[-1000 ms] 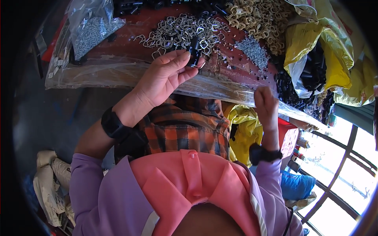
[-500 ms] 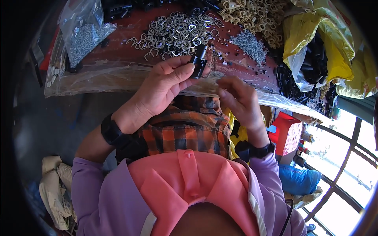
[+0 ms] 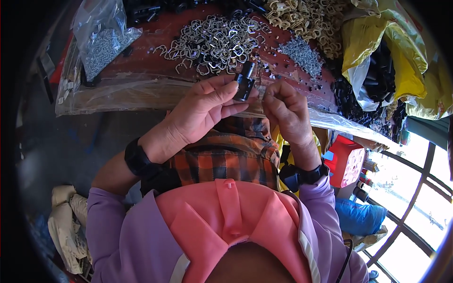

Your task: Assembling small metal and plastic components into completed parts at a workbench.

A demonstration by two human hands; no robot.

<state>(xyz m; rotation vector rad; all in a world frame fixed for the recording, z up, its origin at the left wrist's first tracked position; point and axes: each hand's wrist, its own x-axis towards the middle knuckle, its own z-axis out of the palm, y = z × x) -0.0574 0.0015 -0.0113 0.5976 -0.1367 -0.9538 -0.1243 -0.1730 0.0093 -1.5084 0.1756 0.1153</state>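
My left hand [image 3: 200, 108] grips a small black block-shaped part [image 3: 244, 88] between thumb and fingers, just over the near edge of the table. A shiny metal cylinder sticks up out of the part's far end. Close to its right, my right hand [image 3: 290, 111] has thumb and fingertips pinched together, apart from the part. Whether something tiny sits in that pinch is too small to tell. Beyond both hands lies a heap of bent U-shaped metal pieces [image 3: 214, 41], and a pile of tiny silvery pieces [image 3: 302, 55] is to the right of it.
Beige hooked pieces [image 3: 306, 21] are heaped at the far right of the red tabletop [image 3: 151, 49]. A yellow bag [image 3: 410, 56] with black parts stands at the right edge. A clear bag of small metal bits [image 3: 101, 52] lies far left. A red container [image 3: 347, 160] is below the table's right side.
My right hand has come up toward the black part, its fingers closing into a pinch. My left hand has shifted slightly right and nearer, and the part is tilted a bit more.
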